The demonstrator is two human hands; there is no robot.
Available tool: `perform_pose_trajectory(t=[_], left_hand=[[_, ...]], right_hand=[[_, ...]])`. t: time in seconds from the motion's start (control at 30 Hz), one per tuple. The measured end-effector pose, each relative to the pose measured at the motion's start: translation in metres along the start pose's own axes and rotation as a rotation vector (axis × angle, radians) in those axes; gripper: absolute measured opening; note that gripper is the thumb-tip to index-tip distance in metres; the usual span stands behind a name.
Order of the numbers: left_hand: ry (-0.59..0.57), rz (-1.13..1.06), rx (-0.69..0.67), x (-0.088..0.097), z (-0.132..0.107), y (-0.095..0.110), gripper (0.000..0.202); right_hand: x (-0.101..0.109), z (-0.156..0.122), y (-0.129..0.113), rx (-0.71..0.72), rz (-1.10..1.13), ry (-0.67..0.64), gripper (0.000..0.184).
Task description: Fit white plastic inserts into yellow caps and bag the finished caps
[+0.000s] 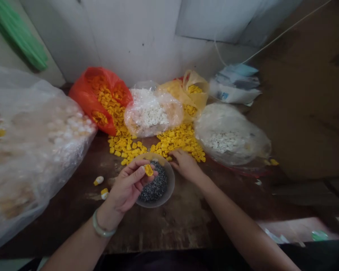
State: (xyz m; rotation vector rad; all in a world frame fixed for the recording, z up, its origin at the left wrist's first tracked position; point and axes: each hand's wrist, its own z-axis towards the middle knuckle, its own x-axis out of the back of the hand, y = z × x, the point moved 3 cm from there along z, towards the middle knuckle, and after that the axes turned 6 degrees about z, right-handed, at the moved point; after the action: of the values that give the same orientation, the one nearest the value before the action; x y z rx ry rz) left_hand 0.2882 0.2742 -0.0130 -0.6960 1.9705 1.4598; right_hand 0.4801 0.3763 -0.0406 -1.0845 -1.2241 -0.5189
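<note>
My left hand (130, 184) is closed, pinching a small hollow yellow plastic piece (148, 170) between thumb and fingers above a translucent bowl (171, 188). Small dark grey pieces (155, 188) lie in that bowl, partly hidden by the hand. Just right of the bowl's far rim, my right hand (186, 164) has its fingertips at the edge of the right heap of yellow pieces (180, 139). Its thumb and fingers are apart, and I see nothing held in them. Another heap of yellow pieces (124, 145) spills from a red bag (81, 88).
Two white-and-yellow pieces lie left of the bowl, one a yellow-and-white piece (104, 193). Clear bags of white parts (152, 114) stand behind, with another clear bag (228, 128) at right. A large plastic bag (45, 150) fills the left side of the wooden table (175, 226).
</note>
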Motion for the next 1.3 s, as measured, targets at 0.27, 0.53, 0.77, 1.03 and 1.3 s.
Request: perform_pose_trajectory(t=[0.27,0.53,0.77,1.03,1.3], left_hand=[[0.004,-0.038,-0.008,-0.001,0.001,0.0,0.025],[0.053,-0.094,0.059,-0.012,-0.008,-0.005,0.027],[0.192,-0.152,0.112,-0.022,-0.022,-0.026,0.033],[0.309,-0.153,0.071,-0.02,-0.026,-0.027,0.042],[0.265,-0.136,0.043,-0.022,-0.023,-0.023,0.038]], right_hand=[[0.0,-0.012,0.012,0.109,0.066,0.004,0.023],[0.021,-0.039,0.013,-0.057,0.715,0.258,0.012],[0.042,-0.061,-0.08,0.109,1.156,0.289,0.013],[0.045,-0.071,-0.096,0.263,0.68,0.364,0.019],[0.051,-0.074,-0.105,0.298,0.485,0.412,0.017]])
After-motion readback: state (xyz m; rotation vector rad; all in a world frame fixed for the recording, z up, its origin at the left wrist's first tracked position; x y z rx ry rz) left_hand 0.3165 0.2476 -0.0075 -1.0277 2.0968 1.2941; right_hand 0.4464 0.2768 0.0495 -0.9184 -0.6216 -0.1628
